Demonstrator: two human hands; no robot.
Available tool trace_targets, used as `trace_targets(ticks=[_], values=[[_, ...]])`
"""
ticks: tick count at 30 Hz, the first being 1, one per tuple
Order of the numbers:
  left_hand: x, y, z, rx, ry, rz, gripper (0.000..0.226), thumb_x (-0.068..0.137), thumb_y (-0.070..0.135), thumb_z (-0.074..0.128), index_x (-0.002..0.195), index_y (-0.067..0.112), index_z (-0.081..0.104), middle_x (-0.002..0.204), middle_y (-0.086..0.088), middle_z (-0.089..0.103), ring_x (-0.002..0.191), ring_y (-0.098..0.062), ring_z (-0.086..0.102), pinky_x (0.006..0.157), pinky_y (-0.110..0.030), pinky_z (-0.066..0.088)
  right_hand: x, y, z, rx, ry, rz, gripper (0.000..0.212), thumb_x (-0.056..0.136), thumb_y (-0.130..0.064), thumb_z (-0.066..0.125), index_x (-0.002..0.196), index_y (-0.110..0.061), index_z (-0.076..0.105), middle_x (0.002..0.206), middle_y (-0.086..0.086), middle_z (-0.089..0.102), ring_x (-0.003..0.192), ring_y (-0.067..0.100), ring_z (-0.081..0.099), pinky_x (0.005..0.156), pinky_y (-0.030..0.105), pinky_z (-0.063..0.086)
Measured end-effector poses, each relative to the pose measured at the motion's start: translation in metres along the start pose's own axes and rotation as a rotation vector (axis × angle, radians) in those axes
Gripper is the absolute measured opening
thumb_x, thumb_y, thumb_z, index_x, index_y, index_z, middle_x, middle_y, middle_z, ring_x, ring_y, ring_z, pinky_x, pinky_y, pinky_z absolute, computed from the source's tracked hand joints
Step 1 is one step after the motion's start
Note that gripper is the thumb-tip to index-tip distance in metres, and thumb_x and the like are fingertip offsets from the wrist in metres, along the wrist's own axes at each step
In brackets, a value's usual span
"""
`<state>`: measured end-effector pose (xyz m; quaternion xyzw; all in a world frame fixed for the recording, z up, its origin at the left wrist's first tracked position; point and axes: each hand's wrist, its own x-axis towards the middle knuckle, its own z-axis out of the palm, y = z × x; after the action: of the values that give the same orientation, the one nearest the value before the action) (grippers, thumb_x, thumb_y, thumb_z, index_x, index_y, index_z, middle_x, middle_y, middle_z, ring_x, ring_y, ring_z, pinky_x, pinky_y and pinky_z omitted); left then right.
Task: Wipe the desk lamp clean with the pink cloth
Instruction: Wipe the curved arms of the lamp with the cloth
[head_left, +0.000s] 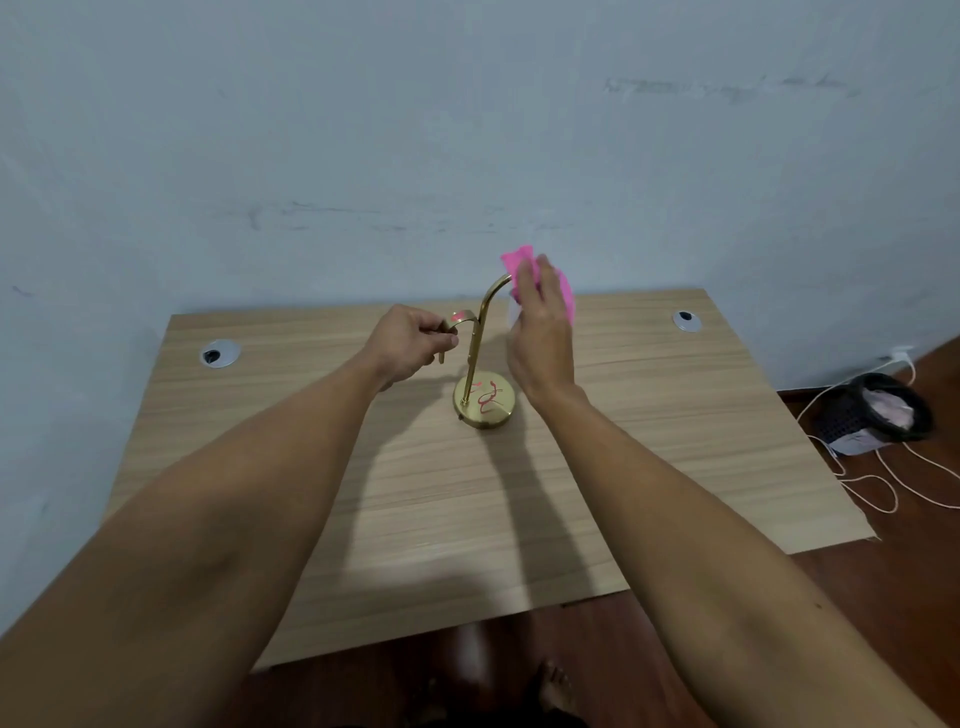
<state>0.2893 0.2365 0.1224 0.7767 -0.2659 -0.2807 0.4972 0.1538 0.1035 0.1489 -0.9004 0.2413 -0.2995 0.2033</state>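
Head view: right hand presses pink cloth on lamp.

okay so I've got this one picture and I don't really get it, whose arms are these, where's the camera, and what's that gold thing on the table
There is no machine here: the two bare arms belong to a person, and the one picture comes from a wide-angle camera worn on that person's head, looking forward and down. That is why the arms seem to reach out from the bottom edge.

The gold thing is a small desk lamp: a round base with red marks on it, a thin upright stem, and curved arms at the top. It stands on a wooden desk set against a pale wall.

The left hand grips the lamp's shorter curved arm to steady it. The right hand holds a pink cloth against the top of the taller arm, seemingly wiping it.

On the floor to the right are a dark basket and white cables.
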Motion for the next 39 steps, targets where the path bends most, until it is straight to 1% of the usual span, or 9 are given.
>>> trace_targets(ticks=[2,8,13,20,22,26,29,33,39], values=[[0.000,0.000,0.000,0.010,0.005,0.000,0.009,0.091,0.008,0.075,0.098,0.003,0.078,0.084,-0.012,0.063,0.081,-0.023,0.053,0.078,-0.036,0.049,0.010,-0.001,-0.001,0.041,0.029,0.104,0.065,0.092,0.019,0.039,0.153,-0.004,0.042,0.151,0.022,0.045,0.122,0.021,0.056,0.109,0.032,0.045],[0.002,0.001,0.001,0.018,-0.004,0.016,0.011,0.091,0.008,0.074,0.099,0.001,0.077,0.085,-0.014,0.062,0.081,-0.023,0.051,0.078,-0.036,0.046,-0.012,-0.009,0.013,-0.074,-0.103,0.020,0.086,0.081,0.021,0.042,0.160,-0.008,0.027,0.170,0.022,0.009,0.156,0.039,0.019,0.093,0.040,0.052],[0.003,-0.001,-0.001,0.047,-0.007,0.044,0.013,0.092,0.008,0.072,0.100,-0.001,0.077,0.080,-0.013,0.062,0.078,-0.022,0.051,0.076,-0.034,0.045,-0.032,-0.016,0.032,-0.133,-0.124,-0.018,0.073,0.085,0.014,0.047,0.155,-0.003,0.036,0.168,0.022,0.021,0.123,0.044,0.058,0.071,0.043,0.050],[0.007,-0.003,0.001,0.074,0.013,0.055,0.011,0.091,0.010,0.072,0.095,0.002,0.078,0.074,-0.011,0.056,0.073,-0.022,0.045,0.072,-0.034,0.040,-0.011,-0.027,0.014,0.282,0.158,0.208,0.059,0.089,0.014,0.045,0.147,0.005,0.044,0.159,0.022,0.039,0.141,0.039,0.044,0.115,0.036,0.034],[0.009,-0.003,0.001,0.081,0.013,0.059,0.010,0.091,0.010,0.073,0.096,0.004,0.079,0.072,-0.008,0.055,0.069,-0.020,0.043,0.070,-0.032,0.038,-0.004,-0.031,0.010,0.279,0.179,0.224,0.056,0.087,0.015,0.044,0.142,0.006,0.047,0.154,0.022,0.044,0.136,0.040,0.048,0.114,0.041,0.039],[0.010,-0.003,0.001,0.083,0.019,0.055,0.010,0.092,0.009,0.072,0.097,0.002,0.078,0.068,-0.005,0.053,0.063,-0.015,0.040,0.067,-0.029,0.034,-0.015,-0.034,0.019,0.243,0.060,0.176,0.061,0.086,0.016,0.051,0.146,0.006,0.045,0.159,0.023,0.035,0.133,0.030,0.045,0.100,0.008,0.036],[0.010,-0.003,0.000,0.078,0.018,0.056,0.011,0.092,0.008,0.073,0.099,0.002,0.078,0.068,-0.005,0.053,0.065,-0.016,0.040,0.064,-0.029,0.035,-0.028,-0.033,0.025,0.150,-0.013,0.134,0.051,0.096,0.006,0.048,0.146,-0.004,0.050,0.159,0.012,0.042,0.132,0.031,0.053,0.096,0.038,0.050],[0.010,-0.004,0.000,0.094,0.016,0.058,0.012,0.093,0.010,0.073,0.100,0.003,0.079,0.074,-0.007,0.059,0.066,-0.014,0.046,0.068,-0.028,0.039,-0.030,-0.023,0.016,0.256,-0.047,0.182,0.050,0.087,0.010,0.043,0.126,-0.008,0.068,0.136,0.010,0.062,0.119,0.037,0.060,0.097,0.049,0.053],[0.011,-0.006,-0.001,0.099,0.009,0.048,0.013,0.093,0.013,0.073,0.102,0.006,0.079,0.082,-0.008,0.065,0.075,-0.017,0.052,0.074,-0.030,0.044,-0.003,-0.016,-0.018,0.712,0.522,0.760,0.046,0.088,0.003,0.041,0.105,-0.014,0.080,0.108,0.002,0.077,0.105,0.018,0.069,0.093,0.027,0.057]])
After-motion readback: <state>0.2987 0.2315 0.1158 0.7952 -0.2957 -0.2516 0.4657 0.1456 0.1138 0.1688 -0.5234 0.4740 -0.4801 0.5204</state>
